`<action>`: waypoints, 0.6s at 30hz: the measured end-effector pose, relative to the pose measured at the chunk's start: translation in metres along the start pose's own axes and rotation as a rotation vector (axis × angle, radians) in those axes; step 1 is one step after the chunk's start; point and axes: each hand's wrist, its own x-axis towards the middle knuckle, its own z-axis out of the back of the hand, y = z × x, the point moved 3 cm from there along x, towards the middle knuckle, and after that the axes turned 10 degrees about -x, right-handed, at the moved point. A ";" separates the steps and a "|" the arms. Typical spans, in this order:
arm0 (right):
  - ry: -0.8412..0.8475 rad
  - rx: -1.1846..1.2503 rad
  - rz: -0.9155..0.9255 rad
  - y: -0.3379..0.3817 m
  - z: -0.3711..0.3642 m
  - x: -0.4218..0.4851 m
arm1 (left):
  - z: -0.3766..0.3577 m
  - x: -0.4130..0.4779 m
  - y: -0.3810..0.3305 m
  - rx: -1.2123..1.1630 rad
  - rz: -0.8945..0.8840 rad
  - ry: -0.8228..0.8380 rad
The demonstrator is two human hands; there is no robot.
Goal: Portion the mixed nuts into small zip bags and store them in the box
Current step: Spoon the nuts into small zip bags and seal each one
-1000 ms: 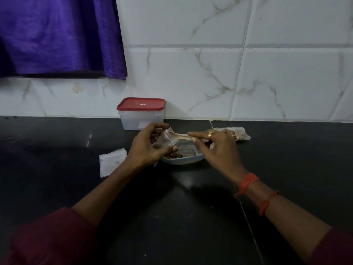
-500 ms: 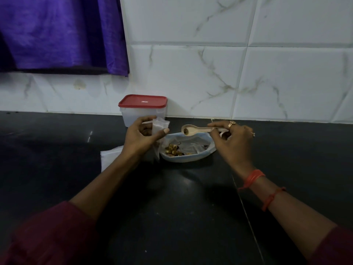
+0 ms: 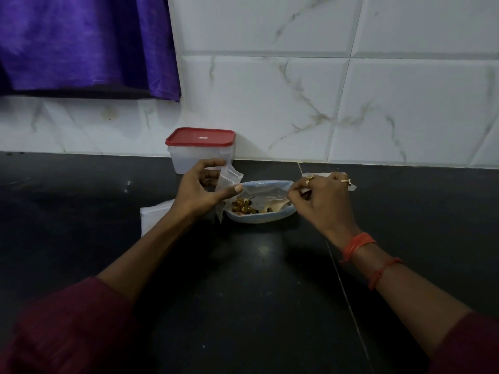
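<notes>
My left hand [image 3: 201, 190] pinches a small clear zip bag [image 3: 228, 182] between thumb and fingers, holding it upright at the left rim of a pale blue dish [image 3: 259, 218]. Mixed nuts [image 3: 243, 207] lie in the dish's left part. My right hand [image 3: 321, 201] grips the handle of a small wooden spoon [image 3: 275, 204], whose bowl dips into the dish beside the nuts. A clear plastic box with a red lid [image 3: 200, 149], shut, stands against the wall just behind my left hand.
A stack of empty zip bags [image 3: 154, 217] lies on the black counter [image 3: 243, 292] under my left wrist. Another filled bag [image 3: 352, 186] peeks out behind my right hand. White marble tiles back the counter, and a purple curtain [image 3: 86, 44] hangs at upper left.
The spoon was over the bag, then lifted level above the dish; now my right hand has lowered it into the dish. My left hand raised the bag and keeps holding it.
</notes>
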 end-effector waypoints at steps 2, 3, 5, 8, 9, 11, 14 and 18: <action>0.039 0.057 -0.058 0.001 -0.002 -0.001 | -0.001 -0.001 -0.002 0.005 0.004 0.017; 0.077 0.101 -0.096 0.001 -0.004 -0.002 | -0.001 -0.002 -0.002 0.006 0.006 0.024; 0.155 0.158 -0.172 0.001 -0.006 -0.003 | -0.001 -0.002 -0.002 0.009 0.009 0.033; 0.275 0.158 -0.262 -0.001 -0.014 -0.007 | -0.001 -0.002 0.000 0.015 0.008 0.045; 0.310 0.166 -0.292 -0.001 -0.017 -0.008 | -0.002 -0.002 -0.001 0.021 0.003 0.053; 0.356 0.204 -0.350 0.000 -0.021 -0.010 | -0.002 -0.003 -0.001 0.036 -0.002 0.068; 0.362 0.248 -0.422 0.000 -0.021 -0.010 | -0.001 -0.002 0.000 0.047 0.005 0.091; 0.325 0.215 -0.425 -0.003 -0.016 -0.008 | -0.001 -0.001 0.000 0.060 0.005 0.131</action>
